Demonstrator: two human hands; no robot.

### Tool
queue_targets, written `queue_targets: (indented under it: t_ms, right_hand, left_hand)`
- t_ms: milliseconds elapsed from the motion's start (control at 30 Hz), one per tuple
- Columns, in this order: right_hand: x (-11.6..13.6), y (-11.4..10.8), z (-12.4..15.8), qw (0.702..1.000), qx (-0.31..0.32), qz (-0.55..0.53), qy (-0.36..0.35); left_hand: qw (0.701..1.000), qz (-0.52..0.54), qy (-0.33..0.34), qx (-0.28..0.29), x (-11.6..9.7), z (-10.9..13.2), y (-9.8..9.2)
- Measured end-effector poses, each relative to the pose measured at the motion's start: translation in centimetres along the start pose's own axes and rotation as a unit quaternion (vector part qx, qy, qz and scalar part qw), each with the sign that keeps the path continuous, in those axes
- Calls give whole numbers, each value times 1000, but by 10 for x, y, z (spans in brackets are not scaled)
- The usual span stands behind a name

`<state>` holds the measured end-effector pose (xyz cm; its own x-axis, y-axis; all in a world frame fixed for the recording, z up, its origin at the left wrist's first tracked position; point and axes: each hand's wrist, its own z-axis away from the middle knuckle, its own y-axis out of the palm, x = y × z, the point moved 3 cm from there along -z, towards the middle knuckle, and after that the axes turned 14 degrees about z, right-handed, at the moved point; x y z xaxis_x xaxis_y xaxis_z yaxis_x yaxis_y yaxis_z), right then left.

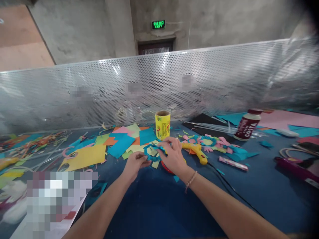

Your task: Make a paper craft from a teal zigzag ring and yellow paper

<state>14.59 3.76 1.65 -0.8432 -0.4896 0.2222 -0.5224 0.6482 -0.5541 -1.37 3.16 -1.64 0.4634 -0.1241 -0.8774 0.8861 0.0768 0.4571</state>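
Note:
My left hand pinches the lower left side of a small blue paper ring held just above the table. My right hand, with a bracelet at the wrist, closes thumb and fingers on the ring's upper right side and hides part of it. Green and yellow paper pieces show under and through the ring. Beside my right hand lies a yellow glue gun, its black cord running toward me. Something red and round sits partly hidden beneath that hand.
Behind my hands stands a yellow tape roll. Coloured paper sheets spread leftward. At right are a Costa bottle, a pink-wrapped stick, clear rods and a purple tool. A perforated metal panel borders the table's back.

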Motion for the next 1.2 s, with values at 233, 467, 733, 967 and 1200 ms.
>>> queue_targets:
  t_ms: [233,467,733,967,1200]
  right_hand:
    - [14,-12,-1,993,21,7,-116]
    - [0,-3,-8,989,58,-135,-33]
    - [15,13,3,982,123,-93,-113]
    - [14,11,2,983,130,-68,-105]
    - [15,10,3,984,115,-51,-127]
  left_hand:
    - [997,77,-21,-23,2,-4,-3]
    - [996,78,-17,-36,2,-5,-5]
    - [997,76,2,-7,-1,4,6]
    - [997,77,-2,5,2,7,9]
    - [998,60,14,5,3,7,9]
